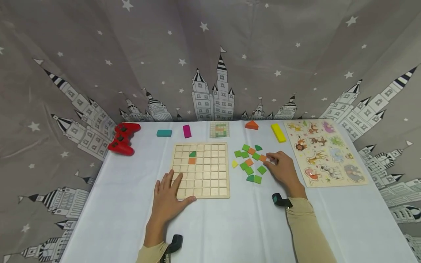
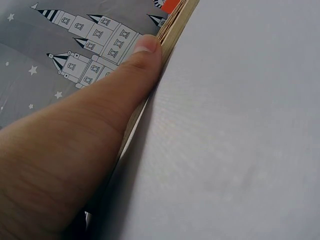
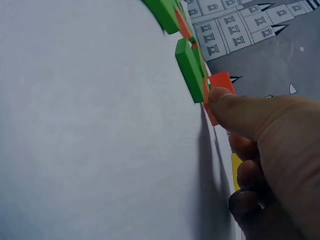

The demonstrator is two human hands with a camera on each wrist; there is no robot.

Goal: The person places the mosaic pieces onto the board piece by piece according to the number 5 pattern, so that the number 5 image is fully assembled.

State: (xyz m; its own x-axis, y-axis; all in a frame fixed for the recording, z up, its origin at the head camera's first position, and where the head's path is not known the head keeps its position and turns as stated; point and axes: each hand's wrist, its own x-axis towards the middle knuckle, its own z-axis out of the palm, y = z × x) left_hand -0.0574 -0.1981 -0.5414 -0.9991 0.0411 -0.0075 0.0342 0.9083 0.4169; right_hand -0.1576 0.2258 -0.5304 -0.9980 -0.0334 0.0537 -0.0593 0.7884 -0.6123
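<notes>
An orange tile (image 1: 262,158) is pinched by the right hand (image 1: 284,171) at the right edge of the scattered tiles (image 1: 243,166). The grid board's (image 1: 214,174) lower-left corner is touched by the left hand (image 1: 167,200), fingers spread.

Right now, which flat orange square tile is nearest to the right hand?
The rightmost flat orange square tile, touching the right hand; other orange tiles lie farther left.

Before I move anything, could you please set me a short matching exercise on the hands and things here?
1. left hand
2. right hand
3. game controller
4. pattern card

A. red
B. just beyond the grid board
C. touching an orange tile
D. at the grid board's near left corner

Pairs: 1-D, 2-C, 3-A, 4-B.
</notes>
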